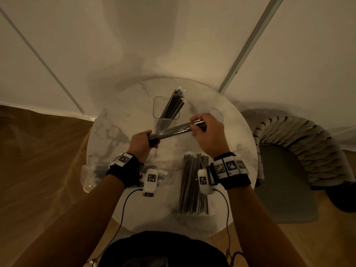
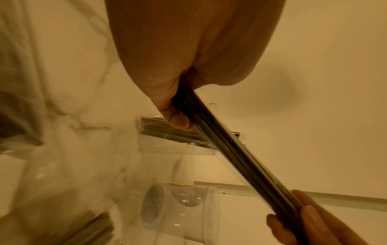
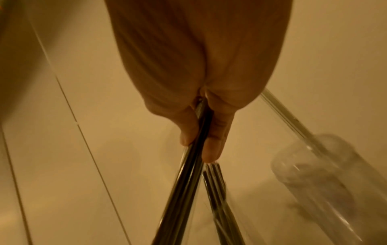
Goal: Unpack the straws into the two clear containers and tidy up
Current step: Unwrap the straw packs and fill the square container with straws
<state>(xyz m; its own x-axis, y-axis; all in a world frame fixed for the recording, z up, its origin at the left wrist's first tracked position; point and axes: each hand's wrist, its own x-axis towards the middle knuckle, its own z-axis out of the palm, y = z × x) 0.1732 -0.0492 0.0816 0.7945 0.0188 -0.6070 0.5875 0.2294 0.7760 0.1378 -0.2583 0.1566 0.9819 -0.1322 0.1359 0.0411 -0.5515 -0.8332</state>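
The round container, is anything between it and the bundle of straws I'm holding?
Nothing visible. The right hand grips the bundle at the end nearest the round container, which stands just behind it and looks empty. The left hand grips the other end.

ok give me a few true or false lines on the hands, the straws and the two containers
1. Both hands grip one bundle of dark straws. True: left hand at one end, right hand at the other.
2. The square clear container is empty. False: it holds dark straws.
3. The round clear container is full of straws. False: no straws show in it.
4. A pack of dark straws lies flat on the white marble table. True.
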